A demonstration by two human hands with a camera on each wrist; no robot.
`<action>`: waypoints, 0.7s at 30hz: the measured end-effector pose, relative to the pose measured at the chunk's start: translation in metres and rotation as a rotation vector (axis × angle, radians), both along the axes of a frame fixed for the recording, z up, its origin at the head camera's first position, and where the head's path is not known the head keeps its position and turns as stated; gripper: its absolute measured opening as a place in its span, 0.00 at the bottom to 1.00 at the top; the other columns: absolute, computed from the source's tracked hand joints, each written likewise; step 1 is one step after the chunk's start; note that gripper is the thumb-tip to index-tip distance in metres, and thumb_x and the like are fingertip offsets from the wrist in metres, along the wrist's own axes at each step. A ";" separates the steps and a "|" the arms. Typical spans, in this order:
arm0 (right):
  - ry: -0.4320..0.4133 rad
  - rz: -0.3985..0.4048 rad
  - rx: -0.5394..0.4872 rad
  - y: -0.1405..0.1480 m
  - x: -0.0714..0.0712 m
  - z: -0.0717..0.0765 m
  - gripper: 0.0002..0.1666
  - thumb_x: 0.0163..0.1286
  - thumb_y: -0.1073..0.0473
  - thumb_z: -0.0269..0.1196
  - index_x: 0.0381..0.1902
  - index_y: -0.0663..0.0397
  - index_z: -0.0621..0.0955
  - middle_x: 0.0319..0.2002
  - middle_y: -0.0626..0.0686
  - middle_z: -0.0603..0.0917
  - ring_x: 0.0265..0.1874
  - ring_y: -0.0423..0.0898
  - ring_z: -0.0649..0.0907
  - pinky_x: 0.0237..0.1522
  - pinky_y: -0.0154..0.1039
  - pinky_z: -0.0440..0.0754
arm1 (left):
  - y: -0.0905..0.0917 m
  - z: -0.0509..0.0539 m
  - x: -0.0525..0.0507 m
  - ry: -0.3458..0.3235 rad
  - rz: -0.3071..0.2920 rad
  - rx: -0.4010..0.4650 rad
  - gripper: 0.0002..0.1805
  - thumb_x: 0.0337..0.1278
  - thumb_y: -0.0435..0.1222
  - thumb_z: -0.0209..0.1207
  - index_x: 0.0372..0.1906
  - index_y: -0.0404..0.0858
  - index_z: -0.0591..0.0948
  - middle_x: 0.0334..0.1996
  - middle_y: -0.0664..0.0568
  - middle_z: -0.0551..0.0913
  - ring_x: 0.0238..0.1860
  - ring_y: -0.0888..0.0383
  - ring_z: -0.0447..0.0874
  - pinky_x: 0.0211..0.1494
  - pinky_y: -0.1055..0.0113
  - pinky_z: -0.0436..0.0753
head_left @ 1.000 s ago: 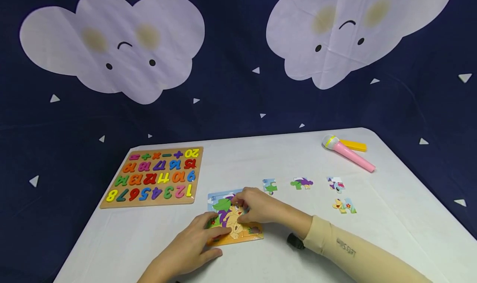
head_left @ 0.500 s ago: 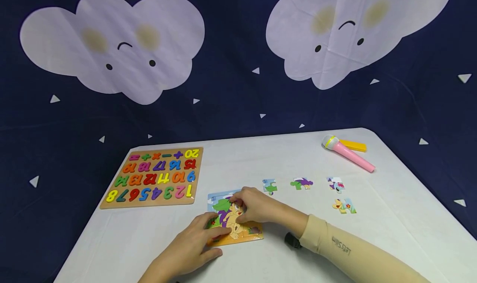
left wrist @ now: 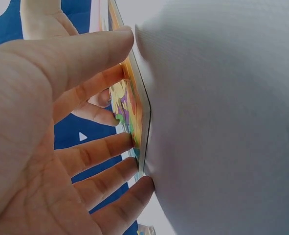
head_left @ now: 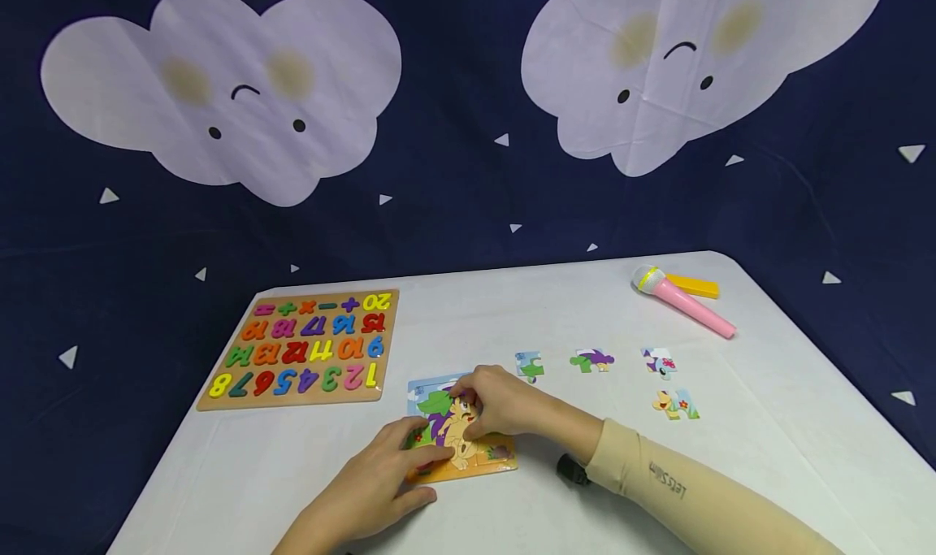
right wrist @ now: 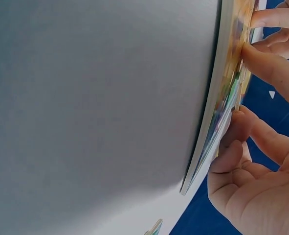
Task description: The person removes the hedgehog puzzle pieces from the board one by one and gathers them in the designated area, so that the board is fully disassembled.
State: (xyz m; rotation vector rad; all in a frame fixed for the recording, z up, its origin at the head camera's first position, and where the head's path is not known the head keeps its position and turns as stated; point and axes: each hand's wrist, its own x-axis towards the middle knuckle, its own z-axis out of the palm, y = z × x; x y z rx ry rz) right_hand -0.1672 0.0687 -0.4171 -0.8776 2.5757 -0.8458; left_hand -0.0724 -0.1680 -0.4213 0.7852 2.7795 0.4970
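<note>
A square cartoon puzzle (head_left: 495,457) lies on the white table in the head view, showing a purple-haired figure with a green leaf. My left hand (head_left: 376,470) rests at its near left corner, its fingers spread over the picture and the edge. My right hand (head_left: 504,405) reaches across from the right, index finger and thumb pinching a puzzle piece (head_left: 463,409) with part of the figure's face. In the right wrist view, the thumb (right wrist: 271,71) and curled index finger stand at opposite edges of this piece. The right hand covers the puzzle's far right part.
Loose puzzle pieces (head_left: 592,360) lie to the right, several in all. A wooden number board (head_left: 296,348) is at the left. A pink toy microphone (head_left: 683,301) and a yellow block (head_left: 695,286) lie at the far right. A small black object (head_left: 573,470) is beside the right sleeve.
My right hand and forearm have shifted slightly left, the fingers still at the piece on the puzzle. The left hand stays in place.
</note>
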 end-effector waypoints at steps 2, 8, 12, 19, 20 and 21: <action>0.010 -0.001 -0.002 0.000 0.000 0.000 0.34 0.56 0.60 0.84 0.61 0.60 0.87 0.35 0.46 0.82 0.35 0.39 0.76 0.38 0.31 0.76 | 0.000 0.000 0.000 -0.003 0.003 0.000 0.25 0.68 0.51 0.71 0.68 0.64 0.83 0.76 0.43 0.71 0.75 0.41 0.72 0.70 0.35 0.81; 0.060 0.015 -0.004 0.000 -0.001 0.000 0.31 0.55 0.59 0.84 0.56 0.63 0.88 0.33 0.46 0.83 0.32 0.37 0.76 0.35 0.29 0.77 | 0.000 0.000 -0.001 -0.010 0.011 -0.006 0.26 0.67 0.51 0.72 0.68 0.65 0.83 0.76 0.44 0.71 0.75 0.41 0.72 0.70 0.35 0.81; 0.096 0.035 0.008 0.000 -0.001 0.000 0.29 0.56 0.58 0.84 0.54 0.61 0.89 0.34 0.46 0.82 0.33 0.37 0.76 0.35 0.29 0.77 | 0.000 -0.001 -0.002 -0.019 0.016 -0.007 0.26 0.66 0.52 0.72 0.68 0.66 0.83 0.76 0.44 0.72 0.75 0.41 0.72 0.69 0.34 0.81; 0.112 0.051 0.023 0.001 -0.001 0.000 0.27 0.57 0.58 0.84 0.53 0.59 0.90 0.32 0.46 0.82 0.31 0.37 0.76 0.34 0.29 0.77 | -0.001 -0.001 -0.002 -0.007 0.014 -0.012 0.26 0.65 0.51 0.72 0.67 0.65 0.84 0.76 0.44 0.72 0.75 0.41 0.72 0.69 0.34 0.81; 0.113 0.053 0.021 0.001 -0.001 0.000 0.26 0.57 0.58 0.84 0.53 0.59 0.90 0.32 0.46 0.82 0.31 0.36 0.76 0.33 0.29 0.76 | -0.001 -0.001 -0.002 -0.006 0.014 -0.013 0.26 0.65 0.51 0.72 0.67 0.65 0.84 0.76 0.44 0.72 0.75 0.41 0.72 0.69 0.34 0.81; 0.110 0.053 0.016 0.002 -0.001 0.000 0.27 0.57 0.58 0.83 0.54 0.59 0.90 0.31 0.46 0.82 0.30 0.37 0.76 0.33 0.29 0.77 | -0.001 -0.001 -0.002 -0.005 0.013 -0.014 0.26 0.65 0.51 0.72 0.67 0.65 0.84 0.76 0.44 0.72 0.75 0.41 0.72 0.69 0.34 0.81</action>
